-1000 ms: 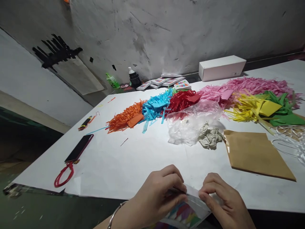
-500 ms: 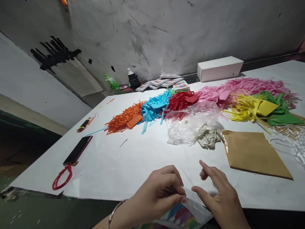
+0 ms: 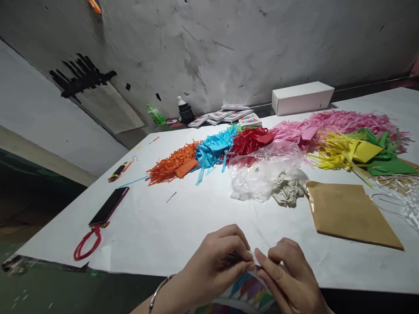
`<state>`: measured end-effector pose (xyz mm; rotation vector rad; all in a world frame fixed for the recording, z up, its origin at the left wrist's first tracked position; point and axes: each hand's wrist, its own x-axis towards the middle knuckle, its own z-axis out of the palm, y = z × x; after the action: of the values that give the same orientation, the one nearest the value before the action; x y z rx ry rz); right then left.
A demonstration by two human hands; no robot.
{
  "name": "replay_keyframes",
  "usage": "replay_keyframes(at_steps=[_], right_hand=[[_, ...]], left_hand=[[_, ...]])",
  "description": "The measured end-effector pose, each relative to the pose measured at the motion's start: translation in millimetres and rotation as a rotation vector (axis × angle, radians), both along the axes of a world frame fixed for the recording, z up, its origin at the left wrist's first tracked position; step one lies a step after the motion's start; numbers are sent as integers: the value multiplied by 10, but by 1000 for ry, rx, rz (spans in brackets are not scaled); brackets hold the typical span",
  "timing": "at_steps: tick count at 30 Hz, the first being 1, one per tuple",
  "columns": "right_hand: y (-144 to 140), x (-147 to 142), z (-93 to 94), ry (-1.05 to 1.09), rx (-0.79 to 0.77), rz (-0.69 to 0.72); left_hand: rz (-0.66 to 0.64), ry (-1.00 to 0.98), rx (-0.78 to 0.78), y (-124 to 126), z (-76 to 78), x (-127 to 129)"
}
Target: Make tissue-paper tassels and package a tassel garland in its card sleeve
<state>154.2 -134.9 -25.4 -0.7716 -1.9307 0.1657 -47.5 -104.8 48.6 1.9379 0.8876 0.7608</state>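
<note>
Low at the front edge, my left hand [image 3: 225, 255] is closed in a pinch at the top of a clear plastic bag [image 3: 250, 285] with bright multicoloured shapes showing through. A thin dark strip shows between its fingers. My right hand [image 3: 291, 274] meets it from the other side, thumb and fingers pressed together on the gathered top of the bag. The fingertips of both hands almost touch. Much of the bag is hidden below the hands.
Tissue tassels in orange [image 3: 173, 163], blue [image 3: 214, 146], red [image 3: 250, 141], pink [image 3: 347, 122], yellow [image 3: 340, 150] and green [image 3: 389, 163] lie across the table. Also there are a crumpled plastic wrapper [image 3: 258, 179], brown card [image 3: 353, 213], a phone [image 3: 108, 207] and a white box [image 3: 303, 98].
My right hand has moved left and closed its spread fingers onto the bag's top beside my left hand. The left hand keeps its pinch. The view has shifted slightly.
</note>
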Motion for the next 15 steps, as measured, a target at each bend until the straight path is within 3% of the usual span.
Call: replay_keyframes(at_steps=[6,10,12,15], right_hand=[[-32,352,-231,-55,-48,-103],[-123,411,-389,13,-202,-161],[-136,372,-379,102,-287,-120],[-76,305,-163,167,-427,24]], left_hand=[[77,10,-31,13,-1,-140],[101,-37,-6,39,29,-148],[82,-51,39,40,56,-115],[4,-28,116,11,95,-53]])
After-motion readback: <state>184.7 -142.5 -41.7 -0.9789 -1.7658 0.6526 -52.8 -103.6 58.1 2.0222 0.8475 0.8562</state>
